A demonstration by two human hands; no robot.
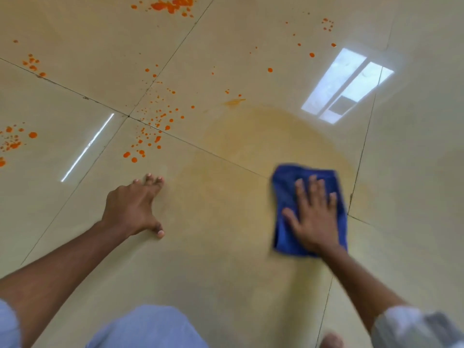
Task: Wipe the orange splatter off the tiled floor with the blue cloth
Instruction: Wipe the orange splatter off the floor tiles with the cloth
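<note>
Splatter (pixel 153 126) lies up-left of my right hand (pixel 313 217), fingers spread flat on cloth (pixel 283 197); left hand (pixel 133 209), splayed, sits nearer.

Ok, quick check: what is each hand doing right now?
Left hand: open, fingertips braced on the bare tiled floor, holding nothing.
Right hand: open, flat on the blue cloth, pressing it down.

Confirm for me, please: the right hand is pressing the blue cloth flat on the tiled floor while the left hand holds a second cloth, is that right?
Not quite. In the head view the left hand holds nothing; it is braced bare on the tiled floor. The right hand does press the blue cloth flat.
</note>
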